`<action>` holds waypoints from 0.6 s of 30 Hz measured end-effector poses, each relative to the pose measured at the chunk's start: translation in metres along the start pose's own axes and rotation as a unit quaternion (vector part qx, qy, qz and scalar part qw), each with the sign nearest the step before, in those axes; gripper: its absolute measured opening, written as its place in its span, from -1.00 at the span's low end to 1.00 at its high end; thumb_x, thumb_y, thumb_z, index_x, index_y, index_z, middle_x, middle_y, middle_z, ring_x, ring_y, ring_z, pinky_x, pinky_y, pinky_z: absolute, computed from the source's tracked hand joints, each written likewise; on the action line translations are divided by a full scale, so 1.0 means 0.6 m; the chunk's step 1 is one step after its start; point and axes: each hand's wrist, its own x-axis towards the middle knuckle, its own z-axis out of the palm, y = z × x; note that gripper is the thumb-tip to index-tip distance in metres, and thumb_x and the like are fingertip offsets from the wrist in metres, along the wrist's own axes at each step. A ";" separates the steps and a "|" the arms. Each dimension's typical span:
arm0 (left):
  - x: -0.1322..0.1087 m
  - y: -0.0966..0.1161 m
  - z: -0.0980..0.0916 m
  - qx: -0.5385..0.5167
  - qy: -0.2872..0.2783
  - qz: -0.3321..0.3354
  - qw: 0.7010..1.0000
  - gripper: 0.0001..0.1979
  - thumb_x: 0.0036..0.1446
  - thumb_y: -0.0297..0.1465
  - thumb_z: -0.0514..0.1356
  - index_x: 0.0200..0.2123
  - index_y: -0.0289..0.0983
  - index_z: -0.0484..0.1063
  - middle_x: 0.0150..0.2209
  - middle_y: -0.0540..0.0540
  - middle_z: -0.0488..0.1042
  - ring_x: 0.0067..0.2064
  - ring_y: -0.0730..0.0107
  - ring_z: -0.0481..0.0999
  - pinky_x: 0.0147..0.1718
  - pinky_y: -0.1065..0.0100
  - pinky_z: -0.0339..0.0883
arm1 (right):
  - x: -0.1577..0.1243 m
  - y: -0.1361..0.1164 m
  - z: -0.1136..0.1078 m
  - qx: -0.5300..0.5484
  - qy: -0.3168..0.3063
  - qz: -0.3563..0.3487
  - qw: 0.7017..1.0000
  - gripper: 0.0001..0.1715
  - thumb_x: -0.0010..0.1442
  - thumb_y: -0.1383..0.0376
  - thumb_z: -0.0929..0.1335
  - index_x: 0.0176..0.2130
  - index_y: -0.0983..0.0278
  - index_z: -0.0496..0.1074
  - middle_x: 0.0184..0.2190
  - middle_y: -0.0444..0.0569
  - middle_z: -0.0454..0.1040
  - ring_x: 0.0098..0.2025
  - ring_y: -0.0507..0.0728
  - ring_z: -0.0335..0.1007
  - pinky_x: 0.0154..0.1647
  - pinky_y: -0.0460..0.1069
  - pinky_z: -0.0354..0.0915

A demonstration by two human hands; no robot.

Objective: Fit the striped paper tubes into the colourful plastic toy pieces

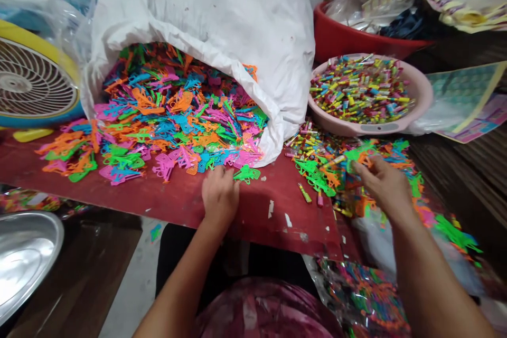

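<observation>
Head camera view: a large white sack [222, 5] lay on a red table [253, 211], its mouth open toward the wearer. A heap of plastic pieces [174, 116] in pink, orange, green and blue, many with lattice-like heads, filled the sack's mouth and spread onto the table in front of it.

The left hand [220, 195] was just in front of the sack, at the near edge of the heap. Its fingers were curled and their tips partly hidden, so whether this grip held anything cannot be told. A green lattice piece [247, 174] lay just beside it.

The right hand [382, 182] was to the right of the sack, its grip pinching a green piece [353, 155] between thumb and fingers, above a second heap [319, 177] of similar pieces mixed with small bright tubes.

Also right of the sack, a pink basin [422, 90] held many more small tubes [360, 90], with a red tub [340, 37] behind it. Left of the sack was a yellow-and-blue fan [35, 79]; in front and farther left, a shiny metal bowl [29, 264].
</observation>
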 end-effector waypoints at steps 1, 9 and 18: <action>0.004 -0.006 -0.005 0.026 -0.009 0.006 1.000 -0.88 0.18 -0.36 0.21 -0.24 -0.26 0.49 -0.18 -0.24 0.46 -0.12 0.06 0.42 -0.18 0.19 0.25 | 0.011 0.009 -0.009 -0.082 0.041 -0.001 0.996 -0.56 0.15 -0.02 0.39 -0.22 0.31 0.46 -0.40 0.19 0.50 -0.41 0.21 0.36 -0.39 0.10 0.18; 0.002 0.011 -0.016 -0.002 -0.049 0.058 0.997 -0.91 0.21 -0.34 0.21 -0.30 -0.24 0.42 -0.24 -0.14 0.48 -0.15 0.12 0.44 -0.24 0.23 0.18 | -0.070 -0.157 0.066 0.153 -0.105 -0.280 0.942 -0.45 0.28 0.22 0.30 0.24 0.20 0.27 0.13 0.14 0.38 0.12 0.23 0.32 0.11 0.14 0.26; 0.017 0.006 -0.009 -0.243 -0.039 0.084 0.966 -0.71 0.22 -0.43 0.17 0.02 -0.23 0.44 -0.22 -0.09 0.54 -0.23 0.34 0.50 -0.18 0.34 0.32 | -0.092 -0.190 0.121 0.301 -0.353 -0.175 0.868 -0.71 0.29 0.14 0.32 -0.32 0.28 0.49 -0.44 -0.12 0.44 -0.37 0.06 0.33 -0.35 -0.09 0.21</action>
